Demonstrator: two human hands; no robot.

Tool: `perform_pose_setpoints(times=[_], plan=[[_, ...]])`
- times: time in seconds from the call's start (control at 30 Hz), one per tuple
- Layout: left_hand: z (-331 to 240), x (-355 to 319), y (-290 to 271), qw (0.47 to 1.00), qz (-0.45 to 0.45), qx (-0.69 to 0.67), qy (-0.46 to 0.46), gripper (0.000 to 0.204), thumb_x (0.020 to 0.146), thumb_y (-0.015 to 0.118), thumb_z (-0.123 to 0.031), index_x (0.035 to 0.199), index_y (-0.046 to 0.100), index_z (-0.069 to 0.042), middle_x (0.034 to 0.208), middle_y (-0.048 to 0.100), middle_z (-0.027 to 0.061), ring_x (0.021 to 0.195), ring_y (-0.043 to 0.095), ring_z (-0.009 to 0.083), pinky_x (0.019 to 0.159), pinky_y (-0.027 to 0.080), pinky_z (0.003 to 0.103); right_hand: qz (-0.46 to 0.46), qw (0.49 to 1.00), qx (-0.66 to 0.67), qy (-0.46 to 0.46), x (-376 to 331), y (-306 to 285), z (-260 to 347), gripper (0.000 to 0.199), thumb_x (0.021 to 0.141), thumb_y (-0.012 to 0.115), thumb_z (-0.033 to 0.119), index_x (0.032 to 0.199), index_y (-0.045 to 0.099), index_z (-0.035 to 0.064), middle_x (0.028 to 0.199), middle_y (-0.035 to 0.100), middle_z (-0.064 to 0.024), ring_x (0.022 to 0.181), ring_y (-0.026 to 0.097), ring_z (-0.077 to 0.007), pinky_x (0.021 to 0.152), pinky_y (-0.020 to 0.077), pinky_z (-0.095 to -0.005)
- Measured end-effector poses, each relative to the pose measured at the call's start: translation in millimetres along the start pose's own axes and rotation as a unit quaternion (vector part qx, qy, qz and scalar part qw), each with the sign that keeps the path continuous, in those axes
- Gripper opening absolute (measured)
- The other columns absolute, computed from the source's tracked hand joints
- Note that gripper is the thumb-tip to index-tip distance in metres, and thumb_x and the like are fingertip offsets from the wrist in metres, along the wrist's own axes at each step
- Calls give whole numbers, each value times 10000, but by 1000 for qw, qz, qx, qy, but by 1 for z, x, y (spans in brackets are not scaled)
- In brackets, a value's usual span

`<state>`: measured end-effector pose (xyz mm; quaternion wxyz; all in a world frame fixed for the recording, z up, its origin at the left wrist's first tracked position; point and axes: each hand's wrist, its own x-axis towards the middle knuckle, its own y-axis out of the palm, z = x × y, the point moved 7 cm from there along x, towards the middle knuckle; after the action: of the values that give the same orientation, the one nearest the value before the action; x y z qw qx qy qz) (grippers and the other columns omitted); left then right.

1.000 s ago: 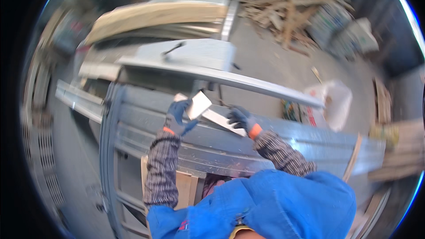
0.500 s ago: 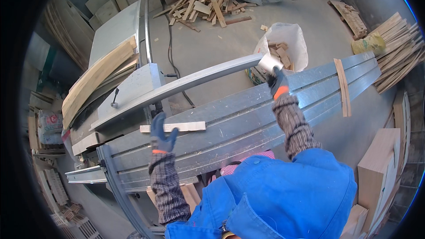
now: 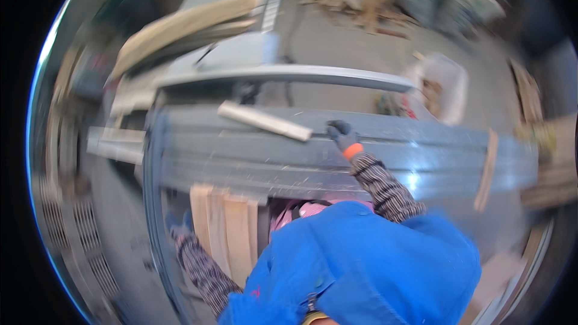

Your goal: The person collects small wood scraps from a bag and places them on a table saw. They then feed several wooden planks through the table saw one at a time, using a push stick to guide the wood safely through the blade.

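Note:
My right hand (image 3: 344,135), in a dark glove with an orange cuff, is above the slotted grey metal table (image 3: 271,171). Its fingers are curled in and nothing shows in them. Just left of it, apart from the fingers, a short pale wood strip (image 3: 265,121) lies slantwise on the table. My left hand (image 3: 180,229) is low at the left, beside several upright-looking wood boards (image 3: 226,222) and the grey metal crossbar (image 3: 155,204). Motion smears its fingers, so what it holds, if anything, cannot be made out.
A long metal fence rail (image 3: 289,73) runs behind the table. Beyond its right end stands a white sack (image 3: 454,90) with wood offcuts. A thin wood strip (image 3: 486,171) lies across the table's right part. Long boards (image 3: 186,24) rest at the far left.
My right hand has come back left from the sack, and the pale block it held no longer shows. My left hand has dropped toward the boards. The short strip now lies slanted; the view has turned.

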<state>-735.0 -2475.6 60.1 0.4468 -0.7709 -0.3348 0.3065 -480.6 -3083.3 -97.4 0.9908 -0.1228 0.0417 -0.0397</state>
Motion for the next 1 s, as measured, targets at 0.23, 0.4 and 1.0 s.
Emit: perform_pose_setpoints(times=[0.23,0.4,1.0], plan=[[146,-31,-48,988,111,101,-43,1029,684,880,-461,1501,396,-64,1531,404,239,1420,387,380,1184,328,448,172,947,-256,-87,-37,117,78,452,854,777,288,1227,679,52,1164,671,-161,1035,662,-294,937,523,-406],[189,-62,-35,975,157,147,-63,1064,699,858,-506,1532,349,-82,1554,386,202,1438,370,360,1209,299,437,213,873,-398,-184,-46,161,104,534,842,770,358,1291,640,100,1232,643,-187,1104,608,-365,951,495,-466],[280,-91,-2,986,109,108,-59,464,815,795,-365,1166,688,-80,1208,661,134,1157,623,311,1011,494,407,166,793,-561,-169,-15,188,95,645,790,790,399,1353,593,154,1294,614,-163,1192,563,-384,999,478,-487]])
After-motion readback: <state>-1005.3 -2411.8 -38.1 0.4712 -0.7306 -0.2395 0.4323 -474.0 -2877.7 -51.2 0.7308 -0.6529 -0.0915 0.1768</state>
